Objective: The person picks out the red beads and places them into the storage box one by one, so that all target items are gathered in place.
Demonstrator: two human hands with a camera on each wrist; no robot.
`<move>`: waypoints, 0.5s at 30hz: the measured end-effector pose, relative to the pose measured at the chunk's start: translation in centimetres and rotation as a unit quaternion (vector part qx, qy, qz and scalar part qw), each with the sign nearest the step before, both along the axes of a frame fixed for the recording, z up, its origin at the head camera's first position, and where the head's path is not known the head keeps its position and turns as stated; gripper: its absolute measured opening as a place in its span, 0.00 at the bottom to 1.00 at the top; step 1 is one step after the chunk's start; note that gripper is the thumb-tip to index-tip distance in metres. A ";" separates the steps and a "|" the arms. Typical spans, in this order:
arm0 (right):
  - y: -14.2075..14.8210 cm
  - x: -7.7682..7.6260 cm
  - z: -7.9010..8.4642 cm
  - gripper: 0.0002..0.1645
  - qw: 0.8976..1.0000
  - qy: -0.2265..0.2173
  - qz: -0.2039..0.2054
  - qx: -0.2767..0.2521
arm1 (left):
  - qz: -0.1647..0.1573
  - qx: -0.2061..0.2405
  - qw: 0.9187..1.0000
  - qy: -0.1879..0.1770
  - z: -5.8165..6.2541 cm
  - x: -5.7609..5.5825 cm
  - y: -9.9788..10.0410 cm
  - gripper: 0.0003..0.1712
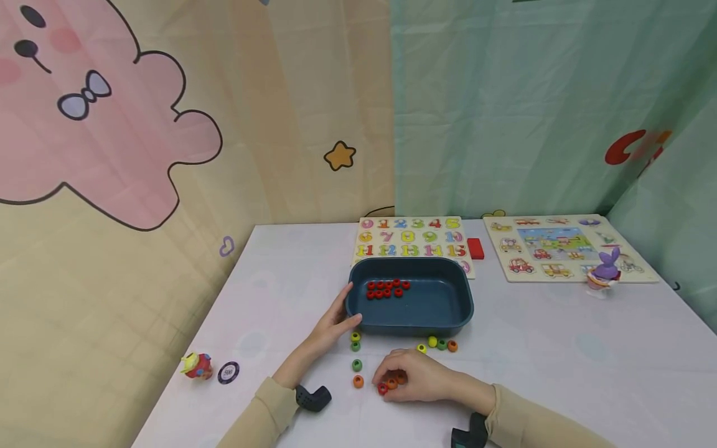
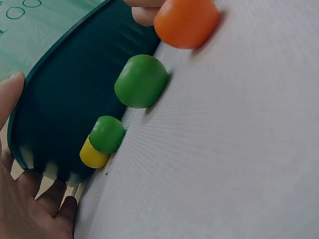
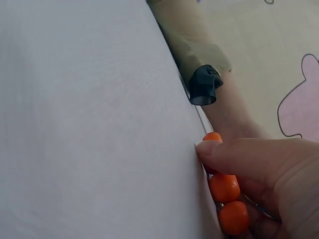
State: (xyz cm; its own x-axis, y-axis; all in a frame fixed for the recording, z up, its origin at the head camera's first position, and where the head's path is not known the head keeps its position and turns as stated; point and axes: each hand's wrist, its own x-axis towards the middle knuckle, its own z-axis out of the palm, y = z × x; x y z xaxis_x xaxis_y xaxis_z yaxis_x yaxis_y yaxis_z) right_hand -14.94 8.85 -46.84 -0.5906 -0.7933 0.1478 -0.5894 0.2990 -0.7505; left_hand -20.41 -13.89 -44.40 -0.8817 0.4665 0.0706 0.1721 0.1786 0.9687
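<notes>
A dark blue tray (image 1: 414,323) holds several red beads (image 1: 388,285) in its left part. My left hand (image 1: 332,325) grips the tray's left end, thumb at the near corner and the other fingers along the outer wall. On the table in front, my right hand (image 1: 417,376) pinches a red bead (image 1: 383,389) between thumb and forefinger. Two orange beads (image 3: 224,187) sit beneath its curled fingers. Left of that hand stands a column of beads: an orange bead (image 1: 358,381), two green beads (image 2: 141,81) and a yellow bead (image 2: 93,153).
Yellow beads (image 1: 432,341), a green bead (image 1: 442,344) and another orange bead (image 1: 452,345) lie along the tray's near side. Behind are a number board (image 1: 411,249), a red block (image 1: 475,249) and a picture puzzle (image 1: 560,270) with a purple toy (image 1: 606,269). Far left: a small toy (image 1: 198,366) and chip (image 1: 228,373).
</notes>
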 end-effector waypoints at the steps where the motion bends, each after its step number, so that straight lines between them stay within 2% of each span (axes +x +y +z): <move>1: 0.0 0.0 0.0 0.13 1.000 0.003 -0.001 0.000 | 0.000 0.001 1.000 0.001 0.0 0.0 0.0 0.40; 7: 0.4 0.0 0.9 0.13 1.000 0.005 -0.014 0.001 | 0.003 -0.006 1.000 0.001 -0.1 -0.1 0.1 0.41; 11: 1.1 -0.5 2.7 0.13 1.000 0.004 -0.022 -0.019 | 0.002 -0.007 1.000 0.003 -0.1 0.0 0.2 0.41; 15: 2.0 -1.9 5.0 0.13 0.998 0.040 -0.039 -0.040 | 0.006 -0.006 1.000 0.003 0.0 0.0 0.1 0.41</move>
